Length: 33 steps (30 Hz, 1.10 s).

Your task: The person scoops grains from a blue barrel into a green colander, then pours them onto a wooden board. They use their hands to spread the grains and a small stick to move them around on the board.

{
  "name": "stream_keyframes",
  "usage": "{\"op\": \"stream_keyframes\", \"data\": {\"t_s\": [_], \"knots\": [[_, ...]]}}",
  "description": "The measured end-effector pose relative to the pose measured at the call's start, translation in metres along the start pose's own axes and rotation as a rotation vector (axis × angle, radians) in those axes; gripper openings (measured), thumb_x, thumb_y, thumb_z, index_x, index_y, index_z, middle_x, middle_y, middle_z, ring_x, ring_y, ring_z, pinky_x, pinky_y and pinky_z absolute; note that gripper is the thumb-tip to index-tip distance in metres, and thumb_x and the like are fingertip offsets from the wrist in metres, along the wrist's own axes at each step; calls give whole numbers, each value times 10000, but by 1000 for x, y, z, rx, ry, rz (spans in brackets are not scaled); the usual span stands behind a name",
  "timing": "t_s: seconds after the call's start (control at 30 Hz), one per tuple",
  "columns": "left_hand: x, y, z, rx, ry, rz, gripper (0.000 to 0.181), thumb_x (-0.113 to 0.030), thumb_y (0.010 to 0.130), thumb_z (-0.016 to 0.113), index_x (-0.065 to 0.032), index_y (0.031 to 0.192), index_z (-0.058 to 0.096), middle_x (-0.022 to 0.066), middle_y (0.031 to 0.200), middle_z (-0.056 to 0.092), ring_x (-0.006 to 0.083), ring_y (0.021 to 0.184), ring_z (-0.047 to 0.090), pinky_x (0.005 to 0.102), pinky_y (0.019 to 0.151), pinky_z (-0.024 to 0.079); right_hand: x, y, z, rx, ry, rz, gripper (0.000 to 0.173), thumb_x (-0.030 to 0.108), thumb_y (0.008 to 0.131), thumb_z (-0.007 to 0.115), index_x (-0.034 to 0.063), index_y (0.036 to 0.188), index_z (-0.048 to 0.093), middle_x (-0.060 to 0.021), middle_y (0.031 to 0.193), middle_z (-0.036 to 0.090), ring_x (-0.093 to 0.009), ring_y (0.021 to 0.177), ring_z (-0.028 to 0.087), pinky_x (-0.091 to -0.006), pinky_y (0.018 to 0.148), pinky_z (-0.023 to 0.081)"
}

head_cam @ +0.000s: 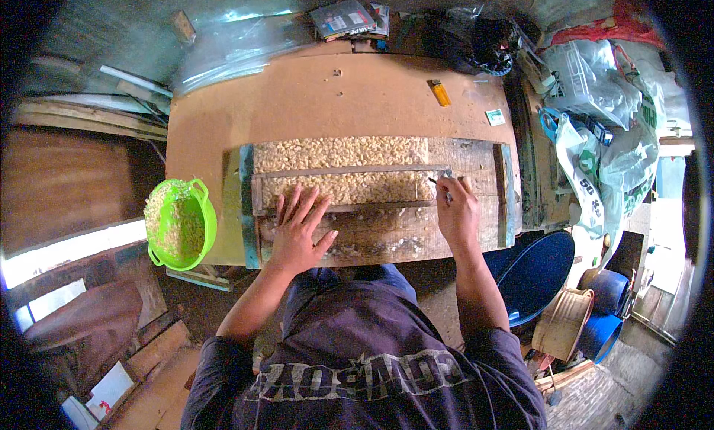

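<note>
A thin wooden frame (385,205) lies on a worn plank board (385,234). Inside it is a flat slab of pale split beans (357,189), seemingly under clear plastic. Along the frame's far side lies another such slab (340,152). My left hand (301,221) rests with fingers spread over the frame's near rail, fingertips on the beans. At the frame's right end, my right hand (460,204) has its fingers curled around a small, thin dark object (433,180), whose kind I cannot make out.
A green plastic basket (208,218) holding beans stands left of the board. An orange lighter (440,93) and a small packet (495,117) lie on the tabletop (251,106). Clear plastic sheets (234,56) are at the back left. Blue barrels (535,279) stand at right.
</note>
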<state>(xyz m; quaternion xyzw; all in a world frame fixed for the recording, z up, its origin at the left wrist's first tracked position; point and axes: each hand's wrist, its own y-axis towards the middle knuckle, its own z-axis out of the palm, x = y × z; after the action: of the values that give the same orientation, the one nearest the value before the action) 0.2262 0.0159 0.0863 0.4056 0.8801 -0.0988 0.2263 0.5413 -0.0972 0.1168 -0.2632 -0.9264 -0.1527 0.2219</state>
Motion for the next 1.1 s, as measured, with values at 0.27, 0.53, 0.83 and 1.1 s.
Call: {"op": "stream_keyframes", "data": {"t_s": [0.27, 0.53, 0.83, 1.1], "knots": [[-9, -8, -6, -46, 39, -64, 657, -417, 914, 645, -140, 1490, 492, 138, 1581, 389, 407, 1501, 250, 600, 1217, 130, -29, 17, -13, -116, 189, 277, 122, 141, 923, 714, 45, 997, 698, -109, 873, 717, -185, 754, 676, -333, 697, 530], [-16, -37, -14, -62, 86, -120, 654, -381, 896, 673, -85, 1458, 516, 150, 1569, 399, 413, 1494, 261, 611, 1205, 147, -122, 79, 26, -226, 246, 359, 150, 135, 901, 726, 21, 997, 716, -109, 910, 742, -207, 847, 698, -334, 781, 537], [-26, -81, -19, -48, 34, -280, 640, -324, 878, 695, -85, 1446, 522, 153, 1581, 375, 424, 1498, 241, 600, 1213, 127, -115, 100, 26, -76, 7, 402, 183, 222, 927, 659, 72, 1005, 730, -182, 979, 743, -352, 966, 715, -426, 858, 548], [-26, -98, -13, -43, 38, -341, 638, -319, 876, 689, -91, 1448, 523, 154, 1573, 390, 416, 1492, 263, 601, 1215, 127, -142, 76, 22, -172, -1, 282, 188, 174, 908, 670, 65, 1056, 709, -172, 995, 719, -355, 968, 689, -433, 860, 531]]}}
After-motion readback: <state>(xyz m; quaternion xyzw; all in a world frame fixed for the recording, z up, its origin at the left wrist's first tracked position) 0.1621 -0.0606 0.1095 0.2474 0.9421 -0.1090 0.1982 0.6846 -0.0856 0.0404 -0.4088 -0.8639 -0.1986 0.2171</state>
